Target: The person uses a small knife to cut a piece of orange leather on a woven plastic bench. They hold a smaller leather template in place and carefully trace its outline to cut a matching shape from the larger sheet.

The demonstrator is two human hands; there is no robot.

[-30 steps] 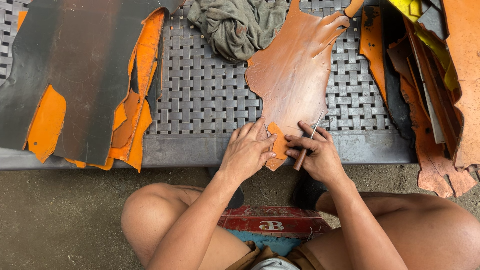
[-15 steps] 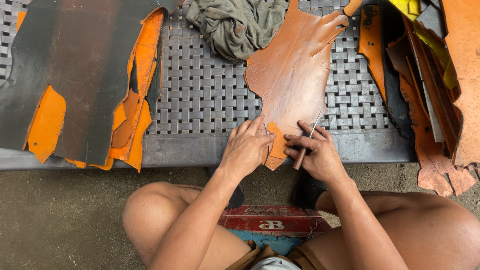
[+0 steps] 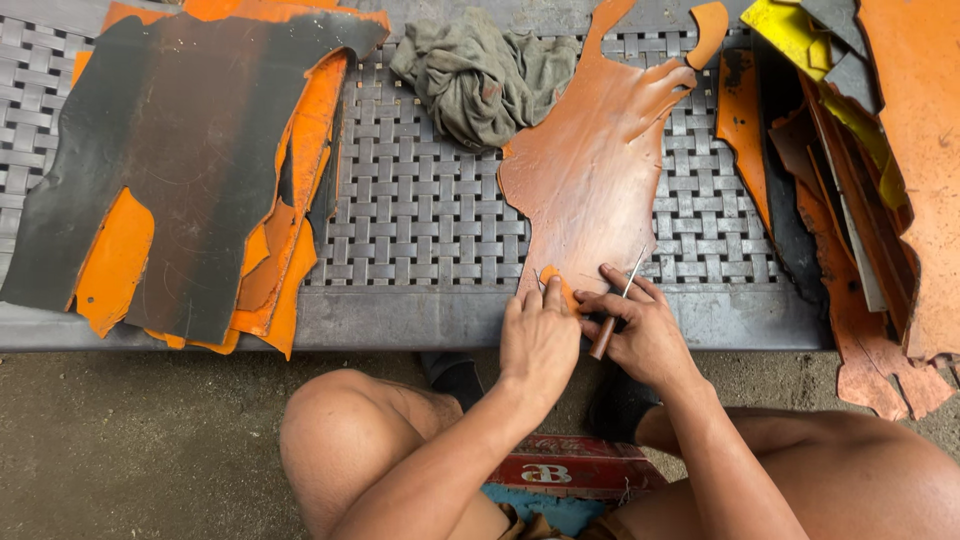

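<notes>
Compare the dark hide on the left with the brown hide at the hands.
The dark hide is grey-black, broad, and tops a stack of orange pieces. The brown hide is tan, narrower, lies alone on the woven mat, with left hand and right hand at its lower end. Both lie flat.

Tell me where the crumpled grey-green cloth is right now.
The crumpled cloth lies at top centre on the woven metal bench, just left of the brown leather hide.

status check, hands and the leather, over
Left hand pins brown leather piece at its near edge. Right hand grips thin-bladed tool. Nothing blocking.
</notes>
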